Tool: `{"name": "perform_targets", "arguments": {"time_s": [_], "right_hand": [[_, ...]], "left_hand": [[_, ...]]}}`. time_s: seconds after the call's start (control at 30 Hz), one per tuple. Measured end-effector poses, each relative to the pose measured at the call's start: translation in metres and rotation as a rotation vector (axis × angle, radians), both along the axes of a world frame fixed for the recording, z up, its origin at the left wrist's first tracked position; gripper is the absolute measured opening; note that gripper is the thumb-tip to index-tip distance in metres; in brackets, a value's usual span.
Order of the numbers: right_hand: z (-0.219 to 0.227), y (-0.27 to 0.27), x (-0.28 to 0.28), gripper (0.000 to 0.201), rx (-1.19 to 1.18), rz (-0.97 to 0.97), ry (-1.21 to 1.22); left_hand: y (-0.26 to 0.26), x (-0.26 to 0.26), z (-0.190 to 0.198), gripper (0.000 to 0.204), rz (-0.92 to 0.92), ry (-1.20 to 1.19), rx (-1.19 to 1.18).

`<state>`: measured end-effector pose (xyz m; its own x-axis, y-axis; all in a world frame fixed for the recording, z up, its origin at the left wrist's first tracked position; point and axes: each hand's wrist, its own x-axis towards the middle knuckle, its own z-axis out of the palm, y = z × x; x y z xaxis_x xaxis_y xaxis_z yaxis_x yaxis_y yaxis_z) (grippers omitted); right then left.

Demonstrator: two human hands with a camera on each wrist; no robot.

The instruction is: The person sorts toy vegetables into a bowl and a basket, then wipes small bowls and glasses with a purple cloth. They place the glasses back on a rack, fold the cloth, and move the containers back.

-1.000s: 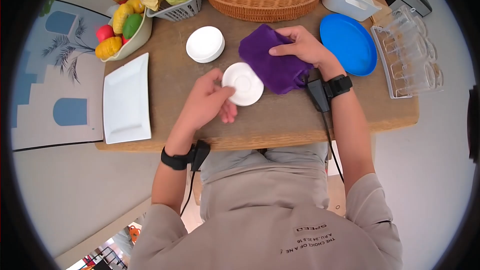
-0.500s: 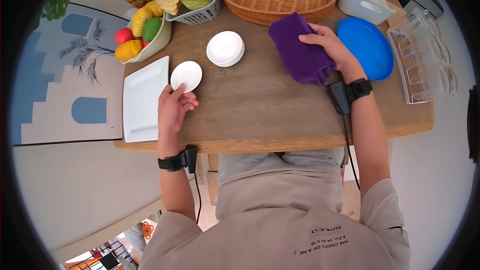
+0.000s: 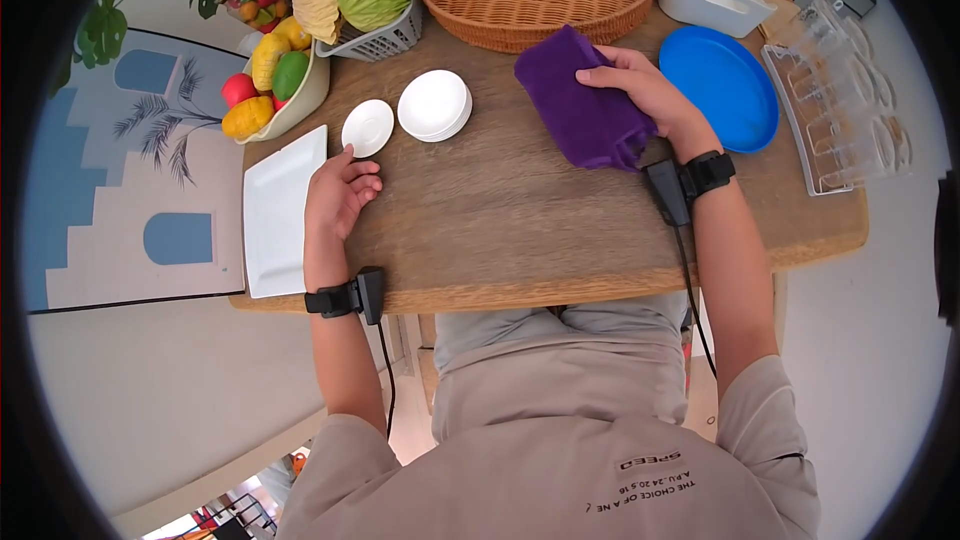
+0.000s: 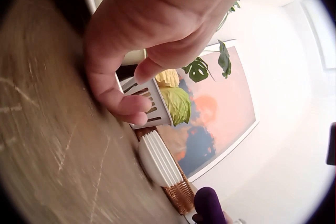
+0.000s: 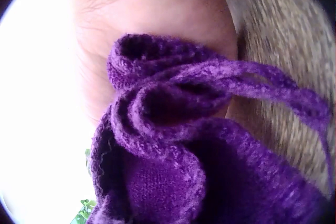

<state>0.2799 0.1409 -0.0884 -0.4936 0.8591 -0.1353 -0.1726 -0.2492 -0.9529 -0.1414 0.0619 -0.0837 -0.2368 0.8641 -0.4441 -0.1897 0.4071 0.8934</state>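
Observation:
A small white saucer (image 3: 368, 128) lies on the table, beside a stack of white dishes (image 3: 435, 105) that shows its layered rims (image 4: 157, 158) in the left wrist view. My left hand (image 3: 340, 192) is at the saucer's near edge, one fingertip right by the rim, the fingers loosely bent with nothing between them. In the left wrist view this hand (image 4: 152, 29) hides the saucer. On the right, my right hand (image 3: 650, 90) grips a folded purple cloth (image 3: 585, 105), thumb on top. Loose folds of the cloth (image 5: 168, 182) fill the right wrist view.
A white rectangular plate (image 3: 280, 220) lies left of my left hand. Behind stand a bowl of produce (image 3: 310, 100), a grey basket (image 3: 385, 40) with cabbages, a wicker tray (image 3: 535, 35) and a white bin (image 3: 735, 15). Rightward are a blue plate (image 3: 720, 90) and a glass rack (image 3: 805, 130).
My left hand has carried the saucer leftward, put it down left of the stack, let go and drawn back slightly. The right hand keeps hold of the cloth, farther from the saucer.

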Motion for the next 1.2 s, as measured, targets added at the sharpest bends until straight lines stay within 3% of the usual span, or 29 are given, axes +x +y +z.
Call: {"name": "perform_targets", "arguments": {"time_s": [0.07, 0.17, 0.27, 0.4, 0.5, 0.7, 0.9, 1.1, 1.2], "right_hand": [[0.001, 0.000, -0.001, 0.043, 0.002, -0.003, 0.002], [0.002, -0.001, -0.002, 0.042, 0.001, -0.002, -0.003], [0.002, -0.002, -0.001, 0.042, -0.010, 0.007, 0.003], [0.003, -0.003, -0.002, 0.042, -0.013, 0.005, 0.000], [0.003, -0.001, -0.001, 0.042, -0.006, -0.002, -0.009], [0.004, -0.001, -0.003, 0.045, -0.006, 0.057, -0.028], [0.004, -0.003, -0.006, 0.038, 0.011, -0.004, -0.084], [0.002, -0.007, -0.016, 0.040, -0.013, -0.002, -0.039], [0.005, -0.010, -0.021, 0.041, -0.031, 0.017, -0.015]], "left_hand": [[-0.003, 0.011, 0.010, 0.042, -0.001, 0.073, -0.021], [-0.016, 0.049, 0.029, 0.045, 0.035, 0.684, 0.009], [-0.002, 0.060, 0.041, 0.047, -0.253, 0.790, -0.021], [0.031, 0.075, 0.034, 0.043, -0.395, 0.772, -0.093], [0.040, 0.065, 0.023, 0.044, -0.401, 0.627, -0.084], [0.038, 0.068, 0.028, 0.042, -0.368, 0.569, -0.066], [0.025, 0.069, 0.051, 0.043, -0.376, 0.350, 0.064], [0.008, 0.114, 0.059, 0.042, -0.590, 0.050, 0.138], [0.005, 0.149, 0.049, 0.044, -0.655, 0.110, 0.069]]}}
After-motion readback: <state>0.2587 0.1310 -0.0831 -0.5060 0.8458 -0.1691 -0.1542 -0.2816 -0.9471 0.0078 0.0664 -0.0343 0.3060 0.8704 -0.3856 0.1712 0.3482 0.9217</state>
